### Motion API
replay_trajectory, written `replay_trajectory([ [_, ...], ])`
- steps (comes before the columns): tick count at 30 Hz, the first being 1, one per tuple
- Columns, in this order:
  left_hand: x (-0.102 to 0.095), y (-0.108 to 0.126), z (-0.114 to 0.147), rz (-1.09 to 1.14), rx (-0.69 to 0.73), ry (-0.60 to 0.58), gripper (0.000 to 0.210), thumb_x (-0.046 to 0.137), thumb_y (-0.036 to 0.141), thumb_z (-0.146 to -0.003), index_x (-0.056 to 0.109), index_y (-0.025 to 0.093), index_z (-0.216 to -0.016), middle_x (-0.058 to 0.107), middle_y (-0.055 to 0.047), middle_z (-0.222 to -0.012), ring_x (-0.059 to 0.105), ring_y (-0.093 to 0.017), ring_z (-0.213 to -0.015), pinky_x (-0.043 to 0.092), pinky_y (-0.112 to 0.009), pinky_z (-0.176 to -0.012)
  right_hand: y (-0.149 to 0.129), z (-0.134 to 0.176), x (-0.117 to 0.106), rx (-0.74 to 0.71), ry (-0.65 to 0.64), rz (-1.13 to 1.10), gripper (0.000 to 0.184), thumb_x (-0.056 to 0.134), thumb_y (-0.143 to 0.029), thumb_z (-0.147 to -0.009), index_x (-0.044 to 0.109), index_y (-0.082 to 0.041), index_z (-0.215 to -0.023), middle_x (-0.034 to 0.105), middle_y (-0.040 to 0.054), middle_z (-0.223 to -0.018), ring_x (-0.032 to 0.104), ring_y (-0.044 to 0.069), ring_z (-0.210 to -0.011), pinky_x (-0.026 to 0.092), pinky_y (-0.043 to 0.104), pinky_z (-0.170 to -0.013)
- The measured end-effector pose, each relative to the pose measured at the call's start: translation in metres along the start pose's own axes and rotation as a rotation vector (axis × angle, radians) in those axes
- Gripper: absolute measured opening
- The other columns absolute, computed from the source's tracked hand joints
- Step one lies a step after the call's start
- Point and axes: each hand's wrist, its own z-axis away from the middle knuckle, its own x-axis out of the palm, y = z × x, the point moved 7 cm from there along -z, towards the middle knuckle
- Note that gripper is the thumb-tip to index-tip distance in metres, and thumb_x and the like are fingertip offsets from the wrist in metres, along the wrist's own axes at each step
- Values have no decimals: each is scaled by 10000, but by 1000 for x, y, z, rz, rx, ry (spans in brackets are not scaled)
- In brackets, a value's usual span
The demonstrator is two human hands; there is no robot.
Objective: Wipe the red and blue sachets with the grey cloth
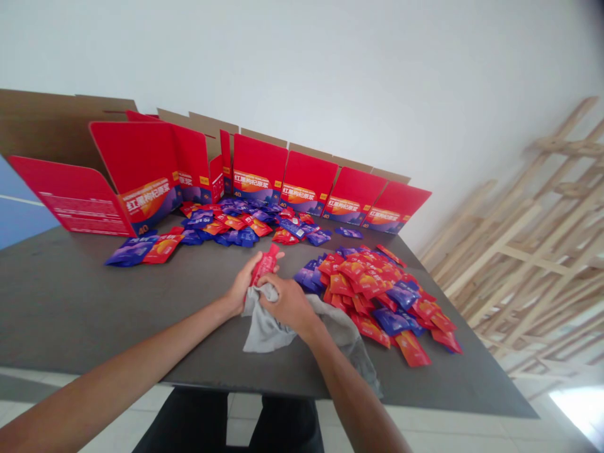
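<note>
My left hand [241, 282] is closed around a red sachet [265, 265], held tilted above the table with its narrow top pointing away from me. Bunched in the fingers of my right hand [285, 303] is a grey cloth [264, 332], pressed against the lower part of that sachet. The cloth trails over the table to the right, passing under my right forearm. Just right of my hands lies a large heap of red and purple sachets [368, 280]. The lower end of the held sachet is hidden by cloth and fingers.
Open red cartons [309, 182] stand in a row along the table's back edge, with a larger carton [141, 176] at the left. A second sachet pile [236, 220] lies before them. The grey table [198, 358] ends near my legs. Wooden racks [528, 264] stand at the right.
</note>
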Motion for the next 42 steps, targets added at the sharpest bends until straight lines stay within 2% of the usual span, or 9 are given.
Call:
replay_trajectory([
  [4,-13,14,-7,37,33,95,398,540,427,-925,620,138,-1187,628,-14,-715,579,-96,-519,496,-200,-490,-9,1,3,-26,-23,-20,183,600,-211,-802,641,-272,-970,699,-28,-889,650,156,-796,449,236,-746],
  [8,-22,17,-8,-19,74,196,214,615,261,-909,632,134,-1081,643,-8,-714,626,-89,-567,535,-174,-555,-5,-1,-23,12,205,-191,115,524,-252,-844,609,-216,-911,650,-14,-815,600,137,-720,451,221,-688],
  [13,-24,20,-13,14,117,173,134,591,99,-895,660,117,-1007,707,-34,-787,650,-82,-603,566,-168,-611,1,2,-48,79,406,-259,157,505,-302,-844,597,-189,-902,619,2,-799,559,141,-694,453,236,-657],
  [21,-4,22,-4,-88,162,30,306,505,239,-957,642,159,-1218,725,-116,-1142,704,-207,-975,573,-321,-851,-8,0,-9,-51,-1,-36,209,602,-234,-805,658,-267,-1004,707,-16,-920,655,167,-820,464,254,-784],
  [28,12,-13,9,-79,-83,-69,368,479,334,-966,647,160,-1243,756,-113,-987,721,-243,-893,571,-333,-783,17,1,-33,132,358,-43,183,554,-232,-835,631,-244,-1001,709,6,-932,667,184,-837,473,272,-778],
  [31,14,-18,12,-92,-98,-85,375,487,329,-964,623,189,-1284,750,-98,-1006,714,-239,-913,564,-331,-801,22,2,-39,152,422,-70,159,537,-235,-842,616,-232,-981,704,11,-937,662,180,-838,467,268,-769],
  [34,12,-11,11,-112,-12,-74,408,529,327,-949,582,213,-1337,734,-84,-1070,701,-219,-943,551,-308,-829,18,0,-28,97,311,-65,133,552,-223,-832,615,-232,-948,700,-4,-898,661,170,-810,458,250,-756],
  [38,-2,16,7,-170,260,33,488,570,386,-929,508,272,-1399,699,-48,-1167,683,-158,-930,538,-235,-799,8,0,-1,25,29,-22,175,595,-193,-789,635,-249,-950,703,-29,-847,654,150,-745,450,226,-730],
  [42,-3,5,3,-233,194,-27,592,562,543,-890,523,228,-1389,713,-76,-1146,687,-204,-953,535,-294,-844,9,-1,-9,65,125,-13,175,582,-208,-811,624,-250,-976,699,-23,-847,656,156,-769,453,237,-744],
])
